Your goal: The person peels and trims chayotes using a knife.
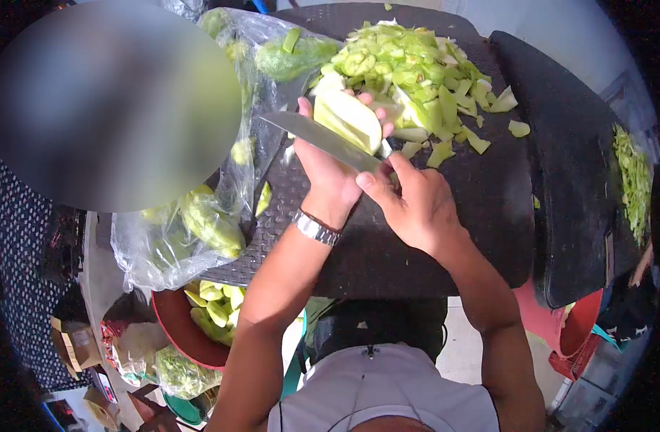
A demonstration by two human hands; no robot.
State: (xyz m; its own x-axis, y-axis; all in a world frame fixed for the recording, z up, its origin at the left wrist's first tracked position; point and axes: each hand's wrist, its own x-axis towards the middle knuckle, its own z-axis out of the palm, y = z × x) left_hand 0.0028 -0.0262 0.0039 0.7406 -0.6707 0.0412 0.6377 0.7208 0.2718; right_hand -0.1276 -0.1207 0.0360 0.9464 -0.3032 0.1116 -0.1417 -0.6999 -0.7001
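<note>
The left hand (326, 169) is turned palm up, its fingers curled up around a pale green fruit (348, 121), gripping it from beneath. The fruit lies in the palm with a hollowed, whitish side facing up. The right hand (423, 205) has its fingers closed on the handle end of a knife (319, 138). From the right fingers the blade runs slantwise across the left palm, along the near side of the fruit, and its tip sticks out past the left thumb. Whether the edge touches the fruit I cannot tell.

Just beyond the left fingers, a heap of green and white cuttings (409, 65) is piled on the dark table (474, 237). Loose bits spill from the heap, one piece (518, 128) lying apart, beyond the right fingers and to their right. A green sliver (263, 199) rests to the left of the left hand, near a silver watch (315, 227) on that wrist.

Further left of the left fingers is a clear plastic bag (146, 266) with green fruits (211, 223) inside. On the near side of both hands, below the table edge and to the left, a red tub (165, 317) holds pale green pieces (218, 309). Well to the right of the right fingers stand a dark panel (564, 165), green shreds (630, 180) beyond it, and a red bucket (585, 324) lower down. The far left is blurred.
</note>
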